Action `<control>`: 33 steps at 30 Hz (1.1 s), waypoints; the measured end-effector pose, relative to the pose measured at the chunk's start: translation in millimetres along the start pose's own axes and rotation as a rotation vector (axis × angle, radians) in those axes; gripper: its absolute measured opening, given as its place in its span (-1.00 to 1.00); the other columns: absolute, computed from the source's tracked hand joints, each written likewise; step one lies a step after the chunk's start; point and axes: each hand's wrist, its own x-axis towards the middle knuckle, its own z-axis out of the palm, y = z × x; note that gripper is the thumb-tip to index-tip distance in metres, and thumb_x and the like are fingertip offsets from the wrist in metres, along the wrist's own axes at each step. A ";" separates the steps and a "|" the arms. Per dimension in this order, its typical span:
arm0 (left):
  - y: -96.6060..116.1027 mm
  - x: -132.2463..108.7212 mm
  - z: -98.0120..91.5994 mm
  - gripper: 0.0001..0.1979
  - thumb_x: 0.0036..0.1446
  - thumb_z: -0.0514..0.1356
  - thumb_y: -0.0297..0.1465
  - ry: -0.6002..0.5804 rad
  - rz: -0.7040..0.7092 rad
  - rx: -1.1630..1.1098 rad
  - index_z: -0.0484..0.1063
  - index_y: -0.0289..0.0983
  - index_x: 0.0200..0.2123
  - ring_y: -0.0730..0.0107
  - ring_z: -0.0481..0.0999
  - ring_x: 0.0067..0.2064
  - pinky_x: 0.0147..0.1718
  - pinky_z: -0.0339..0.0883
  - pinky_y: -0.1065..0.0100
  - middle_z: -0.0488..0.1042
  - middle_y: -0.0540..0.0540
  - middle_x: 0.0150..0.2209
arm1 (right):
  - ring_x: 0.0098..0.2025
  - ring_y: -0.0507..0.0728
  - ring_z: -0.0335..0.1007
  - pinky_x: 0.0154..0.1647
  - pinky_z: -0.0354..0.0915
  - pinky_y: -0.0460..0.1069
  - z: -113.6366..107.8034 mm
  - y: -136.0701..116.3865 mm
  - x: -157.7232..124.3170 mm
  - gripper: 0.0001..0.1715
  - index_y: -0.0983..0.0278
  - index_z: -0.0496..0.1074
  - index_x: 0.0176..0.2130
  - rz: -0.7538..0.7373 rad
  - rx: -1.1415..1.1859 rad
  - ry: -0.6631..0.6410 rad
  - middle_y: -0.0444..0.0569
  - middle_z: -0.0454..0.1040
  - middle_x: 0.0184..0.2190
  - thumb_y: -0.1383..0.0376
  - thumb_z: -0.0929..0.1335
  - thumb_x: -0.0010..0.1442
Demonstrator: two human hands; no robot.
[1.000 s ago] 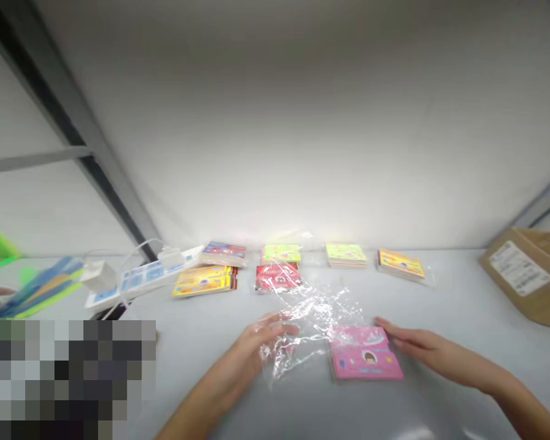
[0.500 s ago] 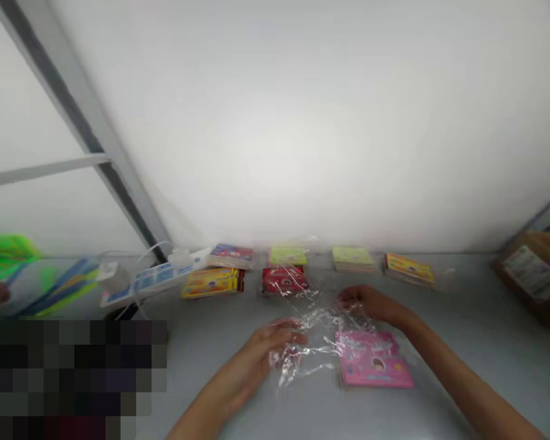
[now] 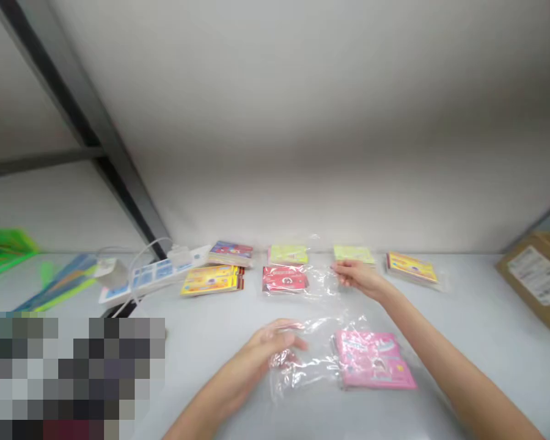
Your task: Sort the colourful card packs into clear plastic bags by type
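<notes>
My left hand (image 3: 270, 351) has its fingers stretched out and apart, with clear plastic (image 3: 318, 363) lying over or around them. This plastic reaches to a pink booklet stack (image 3: 376, 360) on the table; whether the stack is inside it I cannot tell. Farther back, the thumb and fingers of my right hand (image 3: 355, 278) pinch the right edge of a clear plastic bag (image 3: 323, 281). That bag extends left to a red booklet stack (image 3: 284, 279). A yellow-green stack (image 3: 352, 253) sits just behind my right hand.
Along the wall lie another yellow-green stack (image 3: 288, 253), yellow stacks (image 3: 213, 280) and a blue-red stack (image 3: 230, 252). A white power strip (image 3: 153, 278) with cables is at left. A cardboard box (image 3: 538, 278) stands at right. Green plastic material (image 3: 4, 250) lies far left.
My right hand has moved back, from above the pink stack to the edge of the bag by the red stack. My left hand has hardly moved. The scene looks dimmer on the wall.
</notes>
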 end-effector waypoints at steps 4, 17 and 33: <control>4.3 -0.4 -4.3 -0.63 0.06 0.19 -0.24 0.029 0.017 0.096 0.33 -0.26 -0.07 0.21 0.45 -0.18 -0.19 0.24 0.28 0.52 -0.08 -0.27 | -0.38 0.03 0.41 -0.28 0.38 -0.08 -2.9 2.9 0.8 -0.84 0.26 0.37 -0.37 -0.008 0.082 0.051 -0.06 0.44 -0.42 0.22 0.35 0.02; 27.0 -10.7 -27.3 -0.41 0.03 0.17 -0.13 0.253 0.033 0.474 0.20 -0.30 0.09 0.24 0.48 -0.42 -0.27 0.27 0.25 0.51 -0.05 -0.37 | -0.32 0.15 0.40 -0.32 0.35 0.01 -46.9 6.3 -88.4 -0.61 0.26 0.45 -0.20 0.047 -0.172 0.040 0.01 0.46 -0.33 0.09 0.35 0.00; 16.3 -10.5 -27.2 -0.45 -0.15 0.33 -0.19 0.351 0.383 0.988 0.38 -0.08 -0.01 -0.02 0.13 0.14 0.13 -0.16 0.12 0.31 -0.07 0.08 | -0.40 0.18 0.40 -0.41 0.33 0.00 -25.6 55.9 -146.3 -0.57 0.20 0.47 -0.24 0.051 -0.401 0.097 -0.03 0.47 -0.46 -0.01 0.32 -0.03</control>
